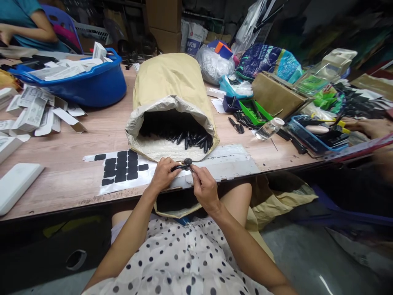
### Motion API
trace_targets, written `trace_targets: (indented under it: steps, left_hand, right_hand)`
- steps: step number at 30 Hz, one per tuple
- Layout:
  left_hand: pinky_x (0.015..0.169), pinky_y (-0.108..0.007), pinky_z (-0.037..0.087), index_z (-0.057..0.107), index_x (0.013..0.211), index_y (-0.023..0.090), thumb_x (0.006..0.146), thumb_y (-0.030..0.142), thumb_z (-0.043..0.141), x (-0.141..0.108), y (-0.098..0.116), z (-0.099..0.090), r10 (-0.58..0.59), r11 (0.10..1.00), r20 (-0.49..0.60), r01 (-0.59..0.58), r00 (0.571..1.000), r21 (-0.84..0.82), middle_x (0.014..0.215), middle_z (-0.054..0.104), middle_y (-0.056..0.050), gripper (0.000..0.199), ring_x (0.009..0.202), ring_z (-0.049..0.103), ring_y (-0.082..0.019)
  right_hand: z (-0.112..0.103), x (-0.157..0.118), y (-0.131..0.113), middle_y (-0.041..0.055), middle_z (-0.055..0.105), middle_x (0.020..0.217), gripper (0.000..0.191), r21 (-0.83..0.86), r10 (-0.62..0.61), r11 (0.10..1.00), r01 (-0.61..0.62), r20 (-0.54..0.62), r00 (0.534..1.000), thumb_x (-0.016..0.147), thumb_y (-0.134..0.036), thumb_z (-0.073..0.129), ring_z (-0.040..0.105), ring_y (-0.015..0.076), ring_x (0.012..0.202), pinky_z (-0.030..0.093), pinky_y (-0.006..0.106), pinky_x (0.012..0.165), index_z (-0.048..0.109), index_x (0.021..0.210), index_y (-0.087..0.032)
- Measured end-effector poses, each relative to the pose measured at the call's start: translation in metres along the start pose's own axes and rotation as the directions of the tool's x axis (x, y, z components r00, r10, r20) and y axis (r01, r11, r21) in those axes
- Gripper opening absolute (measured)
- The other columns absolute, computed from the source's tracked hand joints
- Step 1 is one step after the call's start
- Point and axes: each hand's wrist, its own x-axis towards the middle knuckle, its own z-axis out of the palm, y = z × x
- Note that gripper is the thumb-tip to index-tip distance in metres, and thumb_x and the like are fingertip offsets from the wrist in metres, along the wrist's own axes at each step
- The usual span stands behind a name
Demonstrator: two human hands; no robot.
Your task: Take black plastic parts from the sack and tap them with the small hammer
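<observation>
Just in front of an open sack, both hands meet over the table's front edge. My left hand (165,173) is closed on the thin end of a small black part with a round head (188,162). Thumb and fingers of my right hand (205,186) pinch the same part just below its round head. The kind of part is too small to tell. Inside the tan sack (172,78), which lies with its mouth towards me, are many slim black pieces (193,139). Left of my hands lies a white sheet with black rounded stickers (122,167).
A blue tub (92,86) of white boxes stands at the left, with loose white boxes (33,110) before it. To the right are a green tray (253,112), a clear jar (270,129) and a blue bin (319,135). Other people sit at both sides.
</observation>
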Motion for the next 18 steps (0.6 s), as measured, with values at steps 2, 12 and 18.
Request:
trace_targets:
  steps: [2, 12, 18]
  left_hand:
    - [0.083, -0.037, 0.044, 0.077, 0.1, 0.026, 0.086, 0.026, 0.065, 0.0, 0.0, 0.0, 0.006, 1.0, -0.003, -0.006, 1.0, 0.001, 0.083, 0.061, -0.002, 0.018, 0.086, 0.051, -0.021]
    - [0.084, -0.038, 0.044, 0.076, 0.101, 0.024, 0.086, 0.026, 0.065, 0.001, -0.001, 0.0, 0.018, 0.999, 0.001, -0.018, 1.0, 0.032, 0.083, 0.061, -0.003, 0.019, 0.086, 0.052, -0.021]
    - [0.083, -0.038, 0.045, 0.076, 0.101, 0.024, 0.087, 0.025, 0.063, 0.001, -0.002, 0.001, 0.024, 0.999, -0.009, -0.024, 1.0, 0.042, 0.082, 0.061, -0.002, 0.019, 0.085, 0.053, -0.021]
  right_hand:
    - [0.003, -0.002, 0.002, 0.0073, 0.069, 0.095, 0.037, -0.054, -0.013, 0.998, 0.015, 0.032, 0.999, 0.1, -0.021, 0.041, 0.067, 0.0164, 0.088, 0.055, 0.025, 0.079, 0.068, 0.126, -0.022]
    - [0.001, 0.0, 0.011, 0.007, 0.069, 0.096, 0.039, -0.147, 0.014, 0.989, -0.012, 0.013, 1.0, 0.1, -0.021, 0.039, 0.066, 0.0161, 0.09, 0.054, 0.024, 0.08, 0.068, 0.127, -0.023]
    - [0.002, -0.002, 0.013, 0.0052, 0.069, 0.091, 0.037, -0.182, 0.002, 0.983, 0.006, 0.047, 0.999, 0.099, -0.019, 0.041, 0.065, 0.0147, 0.082, 0.053, 0.022, 0.074, 0.07, 0.122, -0.022]
